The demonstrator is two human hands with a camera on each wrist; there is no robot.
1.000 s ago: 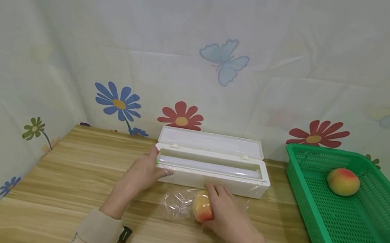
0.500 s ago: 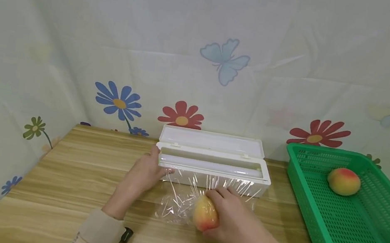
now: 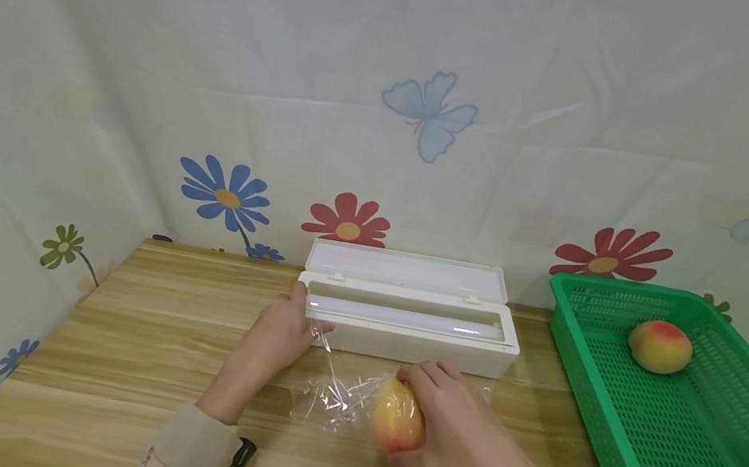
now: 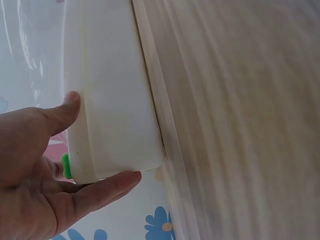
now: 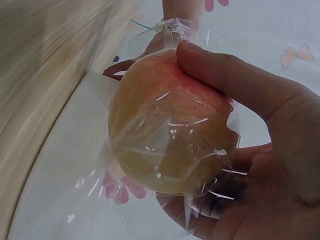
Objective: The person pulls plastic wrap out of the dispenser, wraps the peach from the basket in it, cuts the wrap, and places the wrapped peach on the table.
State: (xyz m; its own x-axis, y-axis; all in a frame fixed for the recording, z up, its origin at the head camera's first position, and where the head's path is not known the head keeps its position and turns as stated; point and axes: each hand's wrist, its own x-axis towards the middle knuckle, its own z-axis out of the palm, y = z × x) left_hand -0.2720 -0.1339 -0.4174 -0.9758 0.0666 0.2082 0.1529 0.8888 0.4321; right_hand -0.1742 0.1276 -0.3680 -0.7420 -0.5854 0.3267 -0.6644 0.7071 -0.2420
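A yellow-red peach (image 3: 399, 416) is wrapped in clear cling film, and my right hand (image 3: 461, 432) grips it with thumb and fingers from the right. Loose crinkled film (image 3: 335, 401) trails left of the peach, with a thin strand rising toward my left thumb. My left hand (image 3: 280, 332) holds the left end of a white cling film dispenser (image 3: 415, 349), thumb on its front side and fingers around the end, as the left wrist view shows. Its lid (image 3: 405, 270) is raised at the back, and the film roll (image 3: 405, 317) lies inside.
On the right stands a green plastic basket (image 3: 581, 410) with another peach (image 3: 660, 346) in its far part. A wood-grain table (image 3: 130, 358) carries everything. Behind it hangs a white cloth (image 3: 285, 51) printed with flowers and a butterfly.
My right hand has drawn the peach slightly toward me and right. Film stretched between dispenser and peach half a second ago now hangs slack, off most of the dispenser's front. My left hand stays put.
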